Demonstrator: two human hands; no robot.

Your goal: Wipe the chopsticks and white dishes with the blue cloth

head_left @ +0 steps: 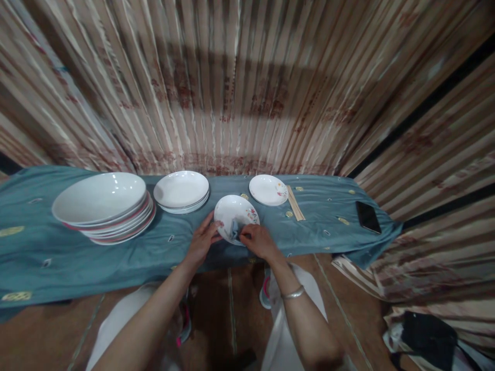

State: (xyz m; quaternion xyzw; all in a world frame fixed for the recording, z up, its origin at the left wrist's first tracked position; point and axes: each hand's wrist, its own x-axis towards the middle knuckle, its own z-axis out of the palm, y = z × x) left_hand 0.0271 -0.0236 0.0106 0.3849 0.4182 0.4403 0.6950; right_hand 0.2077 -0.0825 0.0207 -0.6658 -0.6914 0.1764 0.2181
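A white plate (228,208) with a floral print on its right side is at the front of the cloth-covered table, between my hands. My left hand (203,238) grips its left rim, thumb over the edge and fingers beneath. In my right hand (257,241) a small grey-blue cloth (234,228) is pinched, and it lies against the inside of the plate near the lower rim. Behind and to the right sits another floral plate (266,189). A pair of light wooden chopsticks (295,203) lies beside that one.
On the left stands a tall stack of large white dishes (100,198), with a lower stack of white plates (181,189) beside it. A black phone (367,216) rests near the right end of the blue-green tablecloth (320,232). A pleated curtain (232,93) hangs behind the table.
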